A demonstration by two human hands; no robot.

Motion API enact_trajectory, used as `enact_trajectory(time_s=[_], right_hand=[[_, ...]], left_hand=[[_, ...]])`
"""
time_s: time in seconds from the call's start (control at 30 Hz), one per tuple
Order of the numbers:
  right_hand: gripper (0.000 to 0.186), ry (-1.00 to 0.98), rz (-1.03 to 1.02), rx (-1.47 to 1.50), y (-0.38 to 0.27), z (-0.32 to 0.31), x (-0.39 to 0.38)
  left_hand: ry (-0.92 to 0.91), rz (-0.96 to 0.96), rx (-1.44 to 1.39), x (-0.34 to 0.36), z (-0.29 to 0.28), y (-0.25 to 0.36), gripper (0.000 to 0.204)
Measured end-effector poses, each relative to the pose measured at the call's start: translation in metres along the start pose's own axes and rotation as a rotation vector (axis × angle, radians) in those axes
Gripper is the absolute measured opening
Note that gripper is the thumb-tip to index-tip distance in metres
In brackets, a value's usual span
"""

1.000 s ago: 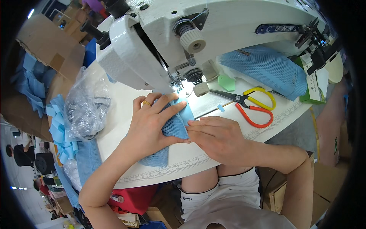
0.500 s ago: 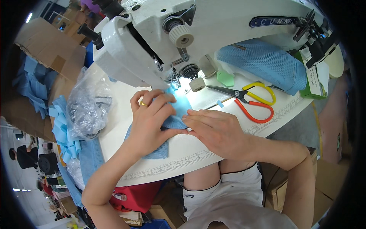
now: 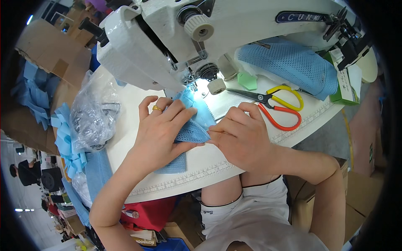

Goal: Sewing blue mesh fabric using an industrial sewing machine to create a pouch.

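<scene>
A piece of light blue mesh fabric (image 3: pixel 190 133) lies folded on the white table, its far end under the needle area (image 3: pixel 190 83) of a white sewing machine (image 3: pixel 130 50). My left hand (image 3: pixel 161 127), with a ring on one finger, grips the fabric's left side, fingers on top and thumb along the near edge. Between thumb and curled fingers, my right hand (image 3: pixel 243 136) pinches its right near corner. More of the mesh shows below my left hand. Right of the needle lie shears (image 3: pixel 264 99) with one yellow and one red handle.
A ruler tape (image 3: pixel 201 173) runs along the table's curved front edge. Blue mesh (image 3: pixel 289 67) lies under the machine arm, near a green piece (image 3: pixel 247 80) and a green-white box (image 3: pixel 343 90). Leftward are a clear plastic bag (image 3: pixel 94 117), blue strips (image 3: pixel 67 142) and a cardboard box (image 3: pixel 50 50).
My right hand has gone from lying flatter on the fabric to a raised pinch at its corner. The fabric's right edge is more exposed. My left hand has shifted slightly left and down.
</scene>
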State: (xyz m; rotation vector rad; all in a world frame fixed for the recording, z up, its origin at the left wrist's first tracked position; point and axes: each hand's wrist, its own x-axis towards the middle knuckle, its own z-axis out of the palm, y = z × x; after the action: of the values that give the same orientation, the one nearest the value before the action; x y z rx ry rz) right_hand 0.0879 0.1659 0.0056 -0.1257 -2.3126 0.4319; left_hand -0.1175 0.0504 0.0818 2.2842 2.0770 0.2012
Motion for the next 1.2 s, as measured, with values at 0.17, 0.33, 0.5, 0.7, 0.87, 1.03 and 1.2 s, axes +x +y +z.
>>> enact_trajectory(time_s=[0.17,0.33,0.5,0.7,0.87,1.03,1.2], right_hand=[[0.015,-0.029,0.006,0.038,0.002,-0.003,0.001],[0.017,-0.05,-0.009,0.031,0.002,-0.004,0.002],[0.018,-0.086,0.069,0.095,0.001,-0.006,0.001],[0.02,-0.102,0.061,0.037,-0.003,-0.005,0.002],[0.024,-0.093,0.055,-0.005,0.0,-0.004,0.001],[0.026,-0.083,0.087,-0.026,0.001,-0.001,-0.001],[0.03,-0.078,0.087,0.002,-0.002,0.001,0.0]], left_hand=[[-0.011,0.071,0.004,0.001,0.004,-0.006,0.061],[-0.041,0.065,-0.009,0.0,-0.001,-0.01,0.065],[-0.049,-0.04,-0.047,0.003,-0.006,-0.007,0.071],[-0.039,-0.002,0.003,0.002,-0.002,-0.012,0.072],[0.034,0.015,0.038,0.005,0.003,-0.015,0.062],[0.042,0.037,-0.014,0.007,0.005,-0.011,0.042],[0.052,0.17,-0.007,0.003,0.014,0.017,0.017]])
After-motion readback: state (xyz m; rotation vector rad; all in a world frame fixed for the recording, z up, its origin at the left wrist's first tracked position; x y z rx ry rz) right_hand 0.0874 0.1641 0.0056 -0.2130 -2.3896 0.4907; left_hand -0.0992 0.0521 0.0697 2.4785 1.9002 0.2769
